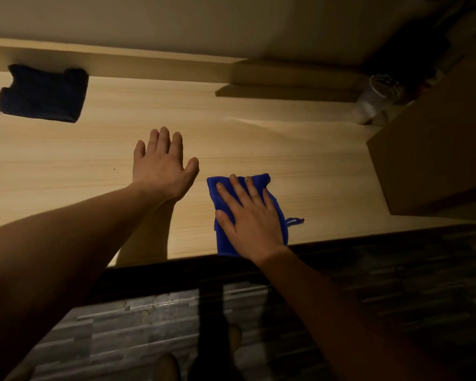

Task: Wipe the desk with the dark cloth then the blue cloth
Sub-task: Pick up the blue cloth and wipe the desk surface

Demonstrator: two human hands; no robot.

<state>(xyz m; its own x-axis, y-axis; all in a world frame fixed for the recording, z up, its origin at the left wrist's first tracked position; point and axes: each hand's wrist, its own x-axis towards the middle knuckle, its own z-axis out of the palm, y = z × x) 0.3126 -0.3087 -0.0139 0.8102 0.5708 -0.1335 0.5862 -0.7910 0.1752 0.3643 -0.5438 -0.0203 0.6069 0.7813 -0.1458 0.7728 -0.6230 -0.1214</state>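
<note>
The blue cloth (222, 237) lies folded near the front edge of the light wooden desk (66, 166). My right hand (250, 215) presses flat on top of it, fingers spread, covering most of it. A loose loop of the cloth sticks out to the right. My left hand (161, 163) rests flat on the bare desk just left of the blue cloth, fingers apart and holding nothing. The dark cloth (43, 94) lies folded at the far left back of the desk, against the raised back ledge, away from both hands.
A large cardboard box (434, 149) stands on the desk's right end. Behind it, a white plastic cup (374, 101) sits by the back ledge (160, 67). The desk's front edge runs just below my right hand, with dark tiled floor (368, 292) beneath.
</note>
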